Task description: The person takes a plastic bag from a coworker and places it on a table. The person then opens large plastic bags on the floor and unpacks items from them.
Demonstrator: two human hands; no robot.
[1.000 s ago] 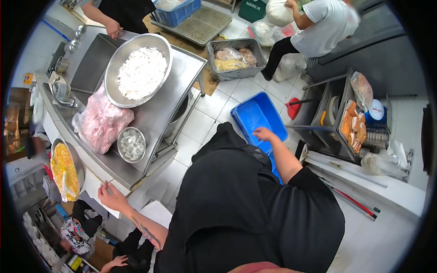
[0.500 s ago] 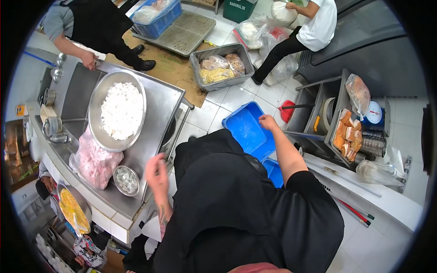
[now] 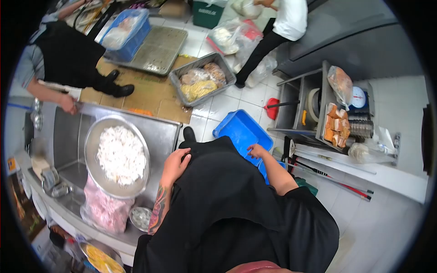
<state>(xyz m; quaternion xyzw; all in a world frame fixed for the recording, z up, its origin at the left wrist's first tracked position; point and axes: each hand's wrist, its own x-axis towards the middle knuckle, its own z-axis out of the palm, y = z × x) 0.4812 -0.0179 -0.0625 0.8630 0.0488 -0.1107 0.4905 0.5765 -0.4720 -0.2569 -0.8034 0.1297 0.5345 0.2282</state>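
Observation:
My left hand (image 3: 177, 164) rests with its fingers extended against the black apron (image 3: 218, 175) on my front, and nothing shows in it. My right hand (image 3: 257, 151) hangs over the near edge of a blue plastic bin (image 3: 243, 132), empty, with fingers loosely bent and apart. Left of me, on the steel sink counter, a large metal colander (image 3: 93, 166) is filled with white pieces (image 3: 120, 154). Beside it lies a plastic bag of pink meat (image 3: 107, 209). A small metal bowl (image 3: 140, 218) with pale contents sits near my left forearm.
A grey tub (image 3: 200, 79) with bagged food stands on the floor ahead. Another person (image 3: 68, 54) is at the sink's far side; a second, in a white shirt (image 3: 291, 20), is at the back. On the right, a rack (image 3: 302, 107) holds bread-like pieces (image 3: 337, 125).
My left hand has moved from beside the small bowl to my apron. My right hand has lowered slightly. The view has turned, and the person at the left has shifted left in it.

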